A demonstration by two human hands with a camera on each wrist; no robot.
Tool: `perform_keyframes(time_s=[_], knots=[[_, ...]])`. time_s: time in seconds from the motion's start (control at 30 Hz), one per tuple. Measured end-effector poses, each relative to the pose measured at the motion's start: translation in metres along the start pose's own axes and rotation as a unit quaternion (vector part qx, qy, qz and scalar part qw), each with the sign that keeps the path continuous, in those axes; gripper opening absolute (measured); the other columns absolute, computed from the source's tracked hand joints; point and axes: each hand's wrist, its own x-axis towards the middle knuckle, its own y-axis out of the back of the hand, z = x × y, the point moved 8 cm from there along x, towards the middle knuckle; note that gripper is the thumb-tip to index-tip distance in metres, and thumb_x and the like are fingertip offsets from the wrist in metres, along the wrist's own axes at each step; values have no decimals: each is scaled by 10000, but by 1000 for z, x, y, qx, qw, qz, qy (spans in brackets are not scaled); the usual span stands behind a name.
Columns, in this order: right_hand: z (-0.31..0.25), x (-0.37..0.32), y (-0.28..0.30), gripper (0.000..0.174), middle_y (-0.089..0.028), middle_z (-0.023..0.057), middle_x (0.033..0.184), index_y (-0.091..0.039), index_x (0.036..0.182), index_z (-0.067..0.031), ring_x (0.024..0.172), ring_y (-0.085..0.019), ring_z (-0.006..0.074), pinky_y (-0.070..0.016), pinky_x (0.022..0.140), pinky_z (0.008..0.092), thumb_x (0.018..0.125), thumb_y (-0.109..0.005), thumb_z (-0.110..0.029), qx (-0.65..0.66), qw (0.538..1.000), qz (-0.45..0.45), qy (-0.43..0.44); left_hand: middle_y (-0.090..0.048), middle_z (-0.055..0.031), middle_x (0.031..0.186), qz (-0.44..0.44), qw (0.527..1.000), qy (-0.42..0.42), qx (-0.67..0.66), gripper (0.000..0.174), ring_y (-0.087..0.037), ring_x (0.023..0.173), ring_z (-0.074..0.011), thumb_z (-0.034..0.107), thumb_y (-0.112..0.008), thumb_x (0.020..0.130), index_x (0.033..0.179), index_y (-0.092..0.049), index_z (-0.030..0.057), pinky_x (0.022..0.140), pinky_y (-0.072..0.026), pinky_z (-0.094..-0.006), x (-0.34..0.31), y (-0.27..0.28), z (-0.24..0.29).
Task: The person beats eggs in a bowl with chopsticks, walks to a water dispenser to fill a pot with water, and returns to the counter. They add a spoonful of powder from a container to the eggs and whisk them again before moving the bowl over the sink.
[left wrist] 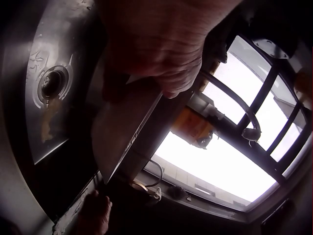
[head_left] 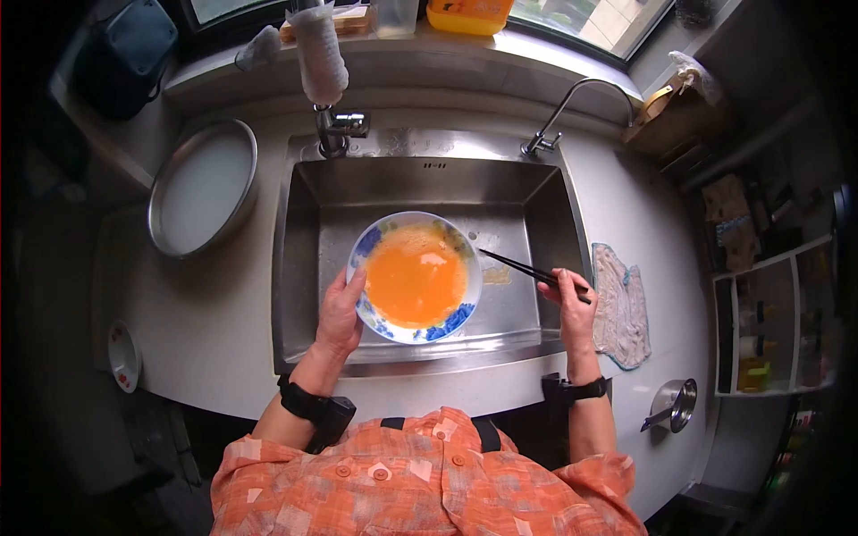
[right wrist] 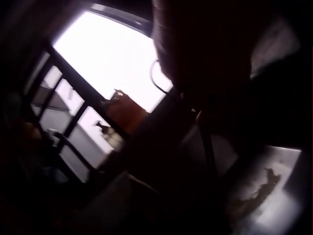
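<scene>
Over the sink, my left hand (head_left: 341, 310) grips the left rim of a white bowl (head_left: 382, 328) with blue flowers. Orange beaten egg (head_left: 416, 277) fills its middle, with some froth toward the far side. My right hand (head_left: 572, 308) holds a pair of dark chopsticks (head_left: 523, 267) to the right of the bowl, their tips pointing left near its rim. In the left wrist view, the bowl's underside (left wrist: 117, 127) shows below the left hand (left wrist: 156, 54). The right wrist view is dark and blurred; the right hand (right wrist: 205, 54) is a shadowed shape there.
The steel sink (head_left: 308, 232) has a large faucet (head_left: 332, 134) and a thin curved tap (head_left: 541, 143) behind it. A steel basin (head_left: 204, 188) of whitish liquid stands left. On the right lie a cloth (head_left: 621, 308) and a small steel pot (head_left: 672, 406). A small bowl (head_left: 124, 357) sits far left.
</scene>
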Motion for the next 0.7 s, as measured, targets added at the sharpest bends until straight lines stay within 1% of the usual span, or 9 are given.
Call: perform_keyframes(time_s=[0.03, 0.07, 0.13, 0.17, 0.2, 0.3, 0.4, 0.53, 0.7], knots=[[-2, -2, 6, 266, -641, 131, 853, -574, 967, 15, 747, -657, 218, -545, 679, 289, 914, -493, -233, 27, 999, 37, 13, -583, -47, 1072, 2, 1000, -3, 4, 314, -561, 976, -132, 232, -500, 909, 1159, -491, 43, 859, -447, -264, 4, 1, 1], [-6, 1, 7, 266, -641, 131, 853, -574, 967, 15, 747, -657, 218, -545, 679, 289, 914, -493, -233, 26, 999, 31, 14, -583, -47, 1072, 6, 1000, -7, 2, 314, -561, 976, -132, 232, -500, 909, 1159, -491, 43, 859, -447, -264, 6, 2, 1], [-32, -14, 7, 267, -641, 130, 856, -572, 970, 19, 737, -656, 216, -541, 683, 290, 915, -491, -229, 208, 977, 45, 30, -579, -50, 1076, -6, 1000, -10, 9, 317, -560, 975, -132, 233, -494, 912, 1161, -489, 38, 859, -445, -263, 3, 3, 1], [-40, -19, 0, 264, -640, 136, 858, -570, 975, 19, 742, -655, 227, -540, 691, 300, 917, -486, -225, 242, 970, 25, 17, -579, -50, 1076, -9, 1000, -12, 11, 317, -560, 975, -132, 233, -494, 912, 1161, -489, 38, 859, -445, -263, 4, 1, 3], [-41, -25, -4, 264, -640, 136, 858, -570, 975, 19, 742, -655, 227, -540, 691, 300, 917, -486, -225, 242, 970, 25, 19, -579, -50, 1075, -5, 1000, -9, 5, 316, -560, 973, -132, 231, -494, 912, 1161, -488, 38, 859, -444, -262, 3, 0, 3], [-32, -49, -43, 269, -633, 148, 867, -578, 969, 16, 770, -654, 256, -546, 694, 327, 907, -503, -235, 253, 963, -91, -12, -580, -46, 1072, -4, 1000, -8, -3, 315, -561, 968, -129, 231, -497, 911, 1162, -489, 42, 857, -445, -260, 2, 2, 0], [-30, -64, -71, 256, -624, 128, 866, -587, 959, 26, 769, -653, 271, -549, 696, 342, 884, -543, -215, 260, 958, -122, -14, -583, -40, 1064, -8, 1000, -10, -10, 313, -563, 962, -123, 235, -503, 908, 1160, -493, 50, 850, -449, -256, 3, 1, 1], [-31, -68, -89, 245, -621, 135, 862, -591, 956, 33, 775, -652, 274, -549, 704, 348, 870, -565, -196, 225, 964, -140, -4, -588, -33, 1048, -9, 1000, -11, -19, 305, -566, 954, -115, 237, -514, 903, 1148, -501, 56, 841, -454, -252, 3, 0, 1], [-27, -64, -81, 237, -626, 136, 860, -590, 958, 33, 771, -653, 270, -544, 712, 341, 871, -567, -186, 217, 970, -112, 7, -589, -30, 1050, -15, 1000, -10, -21, 298, -568, 957, -116, 230, -519, 901, 1144, -505, 58, 842, -454, -252, 4, -1, 1]])
